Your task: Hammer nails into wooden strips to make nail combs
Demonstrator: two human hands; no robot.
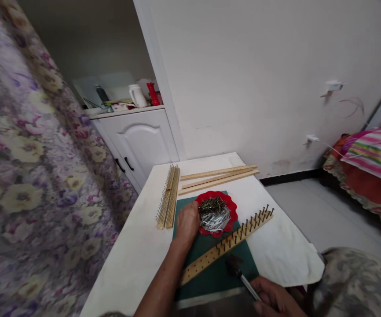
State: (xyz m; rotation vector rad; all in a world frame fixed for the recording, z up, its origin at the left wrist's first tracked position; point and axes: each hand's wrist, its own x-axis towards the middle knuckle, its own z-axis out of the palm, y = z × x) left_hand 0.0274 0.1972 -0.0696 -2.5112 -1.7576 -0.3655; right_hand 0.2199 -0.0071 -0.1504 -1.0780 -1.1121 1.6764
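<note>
My left hand is at the left rim of a scalloped red dish, fingers curled beside the nails; whatever they pinch is hidden. The dish holds dark nails at the back and silvery nails in front. In my right hand is the metal handle of a hammer, its dark head low over the green mat. A wooden strip lies diagonally across the mat. Dark nails stand upright in its right part, and its left part shows rows of open holes.
Two nail-studded strips lie at the left of the white table. Several bare wooden strips rest at the back. Beyond are a white cabinet and a wall; a floral curtain hangs on the left.
</note>
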